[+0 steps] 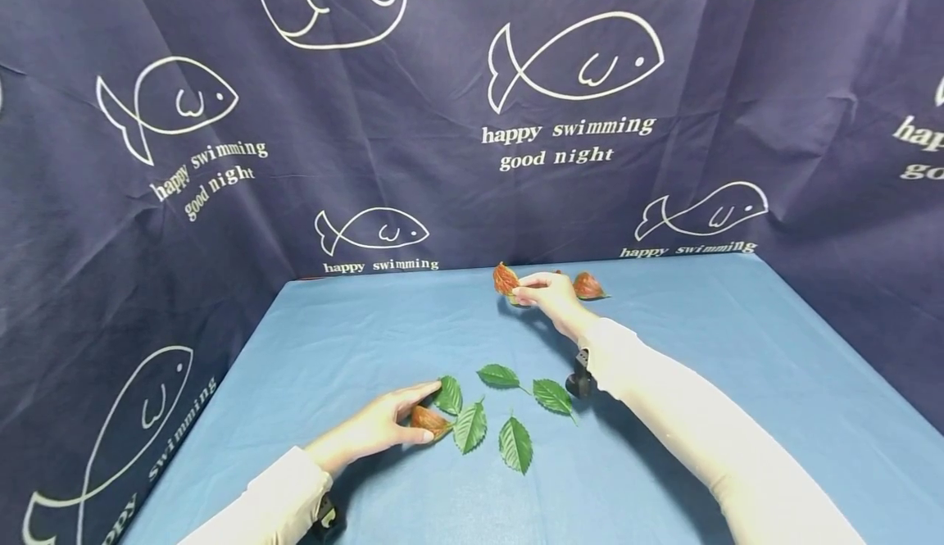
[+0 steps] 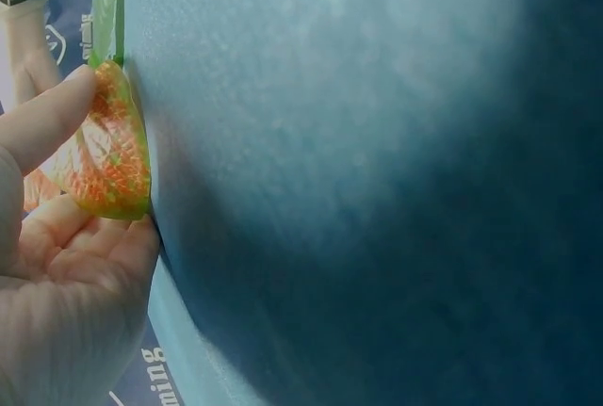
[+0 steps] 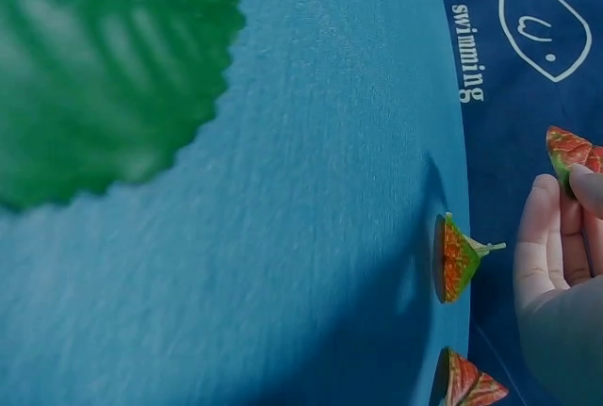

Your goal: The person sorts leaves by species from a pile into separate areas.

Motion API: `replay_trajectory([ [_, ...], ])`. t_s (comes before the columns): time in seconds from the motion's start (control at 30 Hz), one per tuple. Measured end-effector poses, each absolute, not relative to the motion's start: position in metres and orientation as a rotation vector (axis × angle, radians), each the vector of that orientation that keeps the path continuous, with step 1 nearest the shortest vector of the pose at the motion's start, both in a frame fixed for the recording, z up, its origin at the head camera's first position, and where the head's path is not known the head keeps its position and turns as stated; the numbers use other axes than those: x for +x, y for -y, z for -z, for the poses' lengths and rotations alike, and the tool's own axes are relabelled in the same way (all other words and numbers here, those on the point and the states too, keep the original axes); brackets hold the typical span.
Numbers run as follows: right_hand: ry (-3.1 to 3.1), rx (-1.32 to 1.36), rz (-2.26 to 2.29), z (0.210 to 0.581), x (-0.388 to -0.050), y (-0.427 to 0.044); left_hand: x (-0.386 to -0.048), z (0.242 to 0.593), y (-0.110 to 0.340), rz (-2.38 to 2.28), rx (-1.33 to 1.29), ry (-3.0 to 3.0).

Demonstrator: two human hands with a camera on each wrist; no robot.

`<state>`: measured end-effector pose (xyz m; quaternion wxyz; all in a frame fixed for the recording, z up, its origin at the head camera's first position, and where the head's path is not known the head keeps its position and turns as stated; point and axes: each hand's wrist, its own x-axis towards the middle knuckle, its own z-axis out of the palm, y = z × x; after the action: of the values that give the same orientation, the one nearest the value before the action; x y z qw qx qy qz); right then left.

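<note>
At the front left, my left hand [image 1: 374, 424] holds a reddish-orange leaf [image 1: 428, 420] between thumb and fingers, low against the blue cloth. In the left wrist view the thumb lies at that leaf's [image 2: 113, 156] stem end and the other fingers are at its far side. At the back, my right hand [image 1: 549, 295] pinches another red leaf [image 1: 506, 279], lifted off the cloth; its tip shows in the right wrist view above the fingers. Close to the right hand lies a red leaf [image 1: 590, 285], partly folded, and a yellow-green leaf edge [image 1: 520, 301] shows under the fingers.
Several green leaves lie mid-table, among them a leaf beside the left fingertips [image 1: 449, 395], one right of it [image 1: 470, 428], a front leaf [image 1: 515, 445] and a right-hand leaf [image 1: 551, 396]. A dark fish-printed curtain [image 1: 457, 160] rises behind the blue-covered table [image 1: 354, 324].
</note>
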<state>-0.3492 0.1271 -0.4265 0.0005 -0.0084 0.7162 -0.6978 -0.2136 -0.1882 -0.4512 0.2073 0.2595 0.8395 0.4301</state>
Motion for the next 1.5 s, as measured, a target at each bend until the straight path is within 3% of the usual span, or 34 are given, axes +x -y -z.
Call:
replay_trajectory([
  [0.63,-2.264,0.053,2.171,0.425,-0.364,-0.106,-0.215,0.451,0.187,-1.201,0.678,-2.321],
  [1.5,-2.103,0.474,2.277,0.440,-0.371,-0.079,-0.213,0.447,0.187,-1.225,0.653,-2.292],
])
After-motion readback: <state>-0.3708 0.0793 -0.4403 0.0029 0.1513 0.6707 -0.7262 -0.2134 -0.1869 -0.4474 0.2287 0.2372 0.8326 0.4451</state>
